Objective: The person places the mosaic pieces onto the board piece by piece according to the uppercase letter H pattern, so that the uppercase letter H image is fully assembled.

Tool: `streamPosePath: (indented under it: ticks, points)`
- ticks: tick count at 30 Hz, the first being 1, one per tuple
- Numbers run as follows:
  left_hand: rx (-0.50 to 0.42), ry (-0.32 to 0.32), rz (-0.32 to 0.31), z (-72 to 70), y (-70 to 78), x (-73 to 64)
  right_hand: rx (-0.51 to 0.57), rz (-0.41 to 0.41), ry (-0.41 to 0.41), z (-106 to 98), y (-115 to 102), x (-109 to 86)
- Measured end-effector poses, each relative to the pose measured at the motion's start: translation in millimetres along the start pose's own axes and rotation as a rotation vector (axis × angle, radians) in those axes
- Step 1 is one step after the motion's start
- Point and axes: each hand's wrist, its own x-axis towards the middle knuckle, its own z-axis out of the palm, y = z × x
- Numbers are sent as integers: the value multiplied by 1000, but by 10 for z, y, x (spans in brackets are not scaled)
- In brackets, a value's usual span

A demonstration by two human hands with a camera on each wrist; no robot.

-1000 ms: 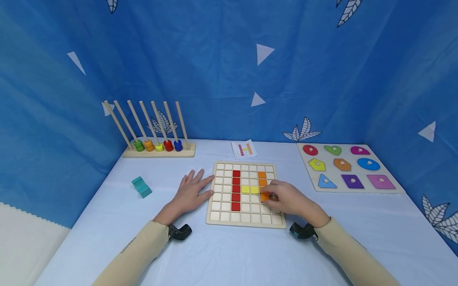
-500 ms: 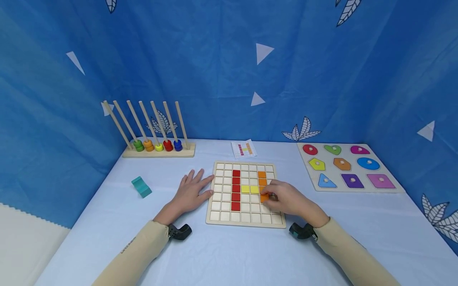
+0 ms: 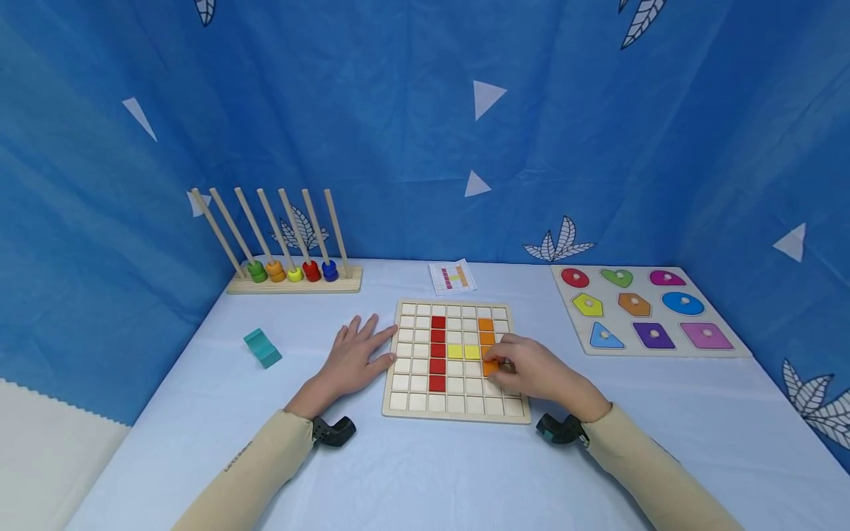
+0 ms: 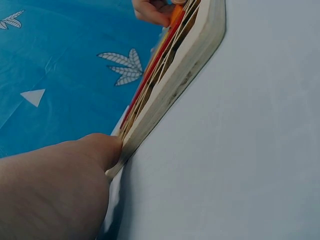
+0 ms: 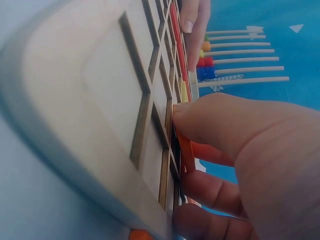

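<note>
A wooden grid board [image 3: 458, 420] lies on the table. It bears a column of several red tiles [image 3: 437, 366], yellow tiles [image 3: 472, 352] and a column of orange tiles [image 3: 486, 325]. My right hand [image 3: 539, 369] pinches an orange tile [image 5: 186, 151] between thumb and fingers at the lower end of the orange column; in the right wrist view this tile stands tilted against the grid. My left hand [image 3: 355, 359] lies with fingers spread, thumb and index finger touching the board's left edge. Another orange piece [image 5: 141, 234] shows partly at the bottom of the right wrist view.
A card [image 3: 453, 277] with a printed coloured pattern lies behind the board. The peg stand [image 3: 295, 289] with coloured rings is at back left, a teal block [image 3: 263, 347] nearer. A shape puzzle board [image 3: 591, 284] lies at right. Blue cloth [image 3: 425, 133] hangs behind.
The orange tile in my right hand settles slightly lower against the grid. Both hands otherwise keep their places.
</note>
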Motion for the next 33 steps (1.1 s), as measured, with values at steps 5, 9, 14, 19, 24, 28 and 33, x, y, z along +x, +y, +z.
streamPosePath:
  ticks: [5, 9, 14, 19, 24, 28, 33]
  points:
    - [0, 3, 1, 1, -1, 0, -2, -3, 3, -2, -2, 3]
    - [-2, 4, 2, -5, -1, 1, -2, 0, 4, -6, -5, 7]
    - [-2, -2, -1, -6, 0, -2, -4, 5, -2, -3, -9, 6]
    - [-8, -2, -2, -4, 1, -1, -8, 2, 4, -2, -12, 1]
    - [-7, -1, 0, 0, -3, 0, -10, 3, 5, 2, -10, 2]
    - [-9, -4, 0, 0, -5, 2, -10, 6, 2, 0, -11, -1]
    - [-9, -3, 0, 1, -5, 1, -8, 6, -3, -10, -16, 1]
